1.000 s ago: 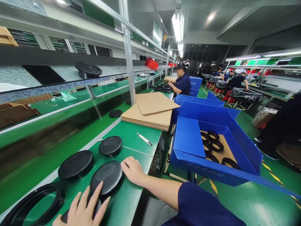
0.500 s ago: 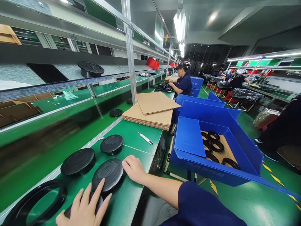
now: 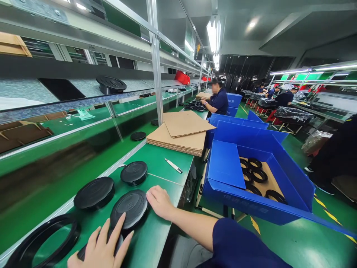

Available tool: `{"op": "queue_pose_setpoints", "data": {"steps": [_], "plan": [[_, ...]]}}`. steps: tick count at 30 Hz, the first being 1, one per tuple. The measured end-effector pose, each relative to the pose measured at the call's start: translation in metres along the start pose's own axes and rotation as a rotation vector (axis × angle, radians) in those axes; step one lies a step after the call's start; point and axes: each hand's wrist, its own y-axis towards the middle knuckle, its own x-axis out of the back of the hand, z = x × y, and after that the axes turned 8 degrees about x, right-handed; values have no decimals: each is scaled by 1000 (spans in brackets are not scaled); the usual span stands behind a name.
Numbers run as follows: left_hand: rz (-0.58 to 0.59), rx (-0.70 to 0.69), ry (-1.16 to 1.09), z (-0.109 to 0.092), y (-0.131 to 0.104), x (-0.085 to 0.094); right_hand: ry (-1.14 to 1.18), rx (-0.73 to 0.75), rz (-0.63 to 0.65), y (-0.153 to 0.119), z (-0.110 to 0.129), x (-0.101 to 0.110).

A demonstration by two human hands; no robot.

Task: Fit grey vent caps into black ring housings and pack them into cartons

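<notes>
My left hand [image 3: 102,247] lies with fingers spread over a dark object at the bottom of the view, mostly covered by the hand; its index fingertip reaches the near edge of a round black lid [image 3: 129,209]. At that lid's right edge rests my right hand [image 3: 159,201], its fingers curled together; whether they pinch the rim is hidden. Two more black discs, one larger [image 3: 94,192] and one smaller [image 3: 134,172], sit beyond on the green bench [image 3: 156,186]. A big black ring [image 3: 72,232] lies at the lower left.
Cardboard sheets [image 3: 178,143] are stacked farther along the bench, with a cutter knife [image 3: 173,165] nearer. Right of the bench stands a blue bin [image 3: 240,201] holding several black rings. A person [image 3: 219,98] works farther down. A metal post [image 3: 156,67] rises behind the bench.
The whole view has shifted slightly, with the scene lower and to the right. Both hands keep nearly the same places against the discs.
</notes>
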Motion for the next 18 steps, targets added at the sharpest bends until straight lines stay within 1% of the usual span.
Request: {"op": "queue_pose_setpoints", "data": {"steps": [2, 3, 7, 9, 10, 11, 14, 16, 18], "plan": [[47, 61, -169, 0, 0, 0, 14, -6, -4, 0, 1, 0], [50, 96, -261, 0, 0, 0, 21, -8, -5, 0, 1, 0], [105, 196, -707, 0, 1, -4, 34, 2, -8, 0, -1, -1], [120, 220, -803, -1, 2, -4, 37, 9, -13, 1, -3, -2], [109, 223, -773, -3, 2, -3, 38, 13, -15, 1, -4, -3], [85, 223, -684, -5, 3, -2, 38, 16, -16, 1, -4, -4], [32, 164, -178, -14, 2, 4, 42, 28, -19, 1, -5, -4], [29, 122, 89, -19, -1, 9, 49, 29, -21, 0, -5, -4], [36, 96, 191, -22, -5, 12, 56, 26, -21, 0, -4, -3]]}}
